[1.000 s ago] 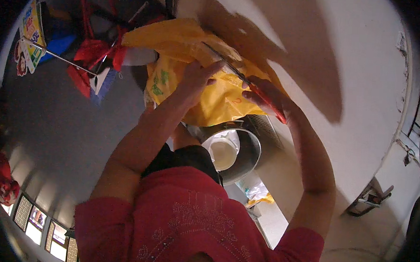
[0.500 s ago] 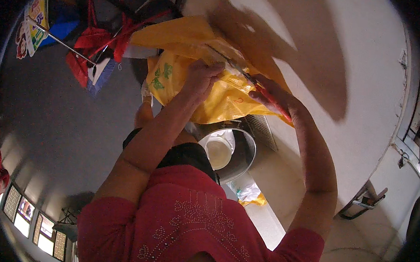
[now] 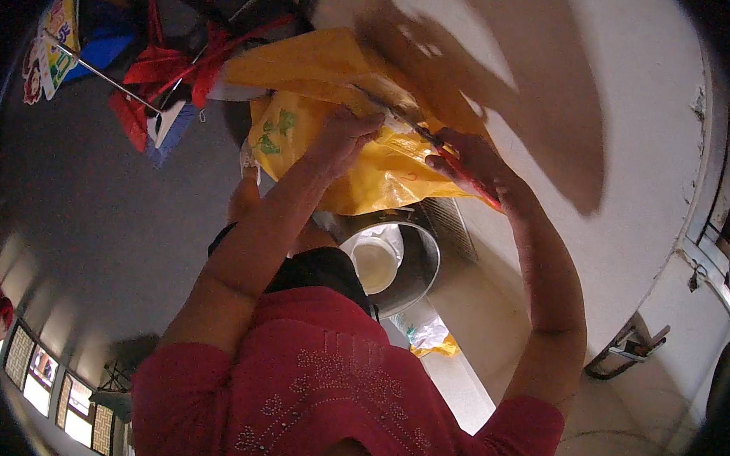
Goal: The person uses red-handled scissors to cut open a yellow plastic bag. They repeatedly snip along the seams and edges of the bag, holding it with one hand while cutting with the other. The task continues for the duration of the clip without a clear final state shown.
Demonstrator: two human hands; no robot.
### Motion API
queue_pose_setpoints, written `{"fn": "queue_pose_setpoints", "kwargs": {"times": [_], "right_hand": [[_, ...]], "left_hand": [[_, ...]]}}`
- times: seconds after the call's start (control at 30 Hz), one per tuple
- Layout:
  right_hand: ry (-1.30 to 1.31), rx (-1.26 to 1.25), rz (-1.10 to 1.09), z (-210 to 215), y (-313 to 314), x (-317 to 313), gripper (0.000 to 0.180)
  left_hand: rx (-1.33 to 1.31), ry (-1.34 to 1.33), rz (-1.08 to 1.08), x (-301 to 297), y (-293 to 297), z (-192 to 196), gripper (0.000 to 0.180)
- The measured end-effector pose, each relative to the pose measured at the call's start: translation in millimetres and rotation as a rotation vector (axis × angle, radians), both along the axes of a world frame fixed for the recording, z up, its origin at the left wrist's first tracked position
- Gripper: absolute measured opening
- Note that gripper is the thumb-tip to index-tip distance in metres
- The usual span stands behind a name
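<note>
My left hand (image 3: 349,132) grips the upper part of a yellow plastic bag (image 3: 384,175) with green print, holding it up in front of me. My right hand (image 3: 467,163) is closed on a red-handled cutting tool (image 3: 423,136), scissors or a knife; I cannot tell which. Its thin blade lies across the top of the bag, between my two hands. Below the bag stands a round steel bowl (image 3: 416,268) with something pale inside.
A pale wall (image 3: 618,117) rises close on the right, with a vent grille (image 3: 452,224) low in it. Red bags (image 3: 154,72) and a broom (image 3: 168,123) lie at upper left beside a colourful printed sheet (image 3: 48,46). A small yellow and white bag (image 3: 429,335) lies near the bowl.
The view has tilted a little, so the red bags sit higher in the picture. Both hands stay on the yellow bag, and the blade stays at its top.
</note>
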State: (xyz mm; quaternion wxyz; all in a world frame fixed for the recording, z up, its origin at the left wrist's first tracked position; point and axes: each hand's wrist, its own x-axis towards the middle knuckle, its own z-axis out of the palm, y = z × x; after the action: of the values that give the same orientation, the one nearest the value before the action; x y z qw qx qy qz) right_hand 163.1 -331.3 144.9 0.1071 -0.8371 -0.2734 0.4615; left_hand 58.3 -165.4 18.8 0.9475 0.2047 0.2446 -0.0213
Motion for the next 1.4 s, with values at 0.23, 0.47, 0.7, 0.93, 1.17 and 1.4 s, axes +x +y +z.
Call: {"fn": "queue_pose_setpoints", "kwargs": {"times": [0.23, 0.47, 0.7, 0.93, 1.17, 1.4], "right_hand": [[0.438, -0.002, -0.308, 8.1, 3.5, 5.8, 0.025], [0.249, 0.132, -0.148, 7.4, 30.1, -5.7, 0.030], [0.422, 0.008, -0.232, -12.0, 19.3, 6.8, 0.024], [0.595, -0.049, -0.391, -1.7, 26.5, 12.2, 0.023], [0.440, 0.162, -0.173, -24.8, 22.0, 11.2, 0.027], [0.523, 0.031, -0.336, -10.9, 21.4, 8.8, 0.030]], "left_hand": [[0.009, -0.066, 0.005, 2.7, 2.7, -6.7, 0.023], [0.068, 0.006, 0.007, -0.3, -5.3, 5.6, 0.026], [-0.013, -0.055, -0.042, -3.3, 1.5, -3.5, 0.028], [0.046, -0.070, -0.117, -4.9, 1.8, -11.4, 0.026], [0.028, -0.111, -0.084, -3.0, 1.6, -2.1, 0.027], [0.091, -0.141, -0.147, -1.6, 1.7, -7.2, 0.032]]}}
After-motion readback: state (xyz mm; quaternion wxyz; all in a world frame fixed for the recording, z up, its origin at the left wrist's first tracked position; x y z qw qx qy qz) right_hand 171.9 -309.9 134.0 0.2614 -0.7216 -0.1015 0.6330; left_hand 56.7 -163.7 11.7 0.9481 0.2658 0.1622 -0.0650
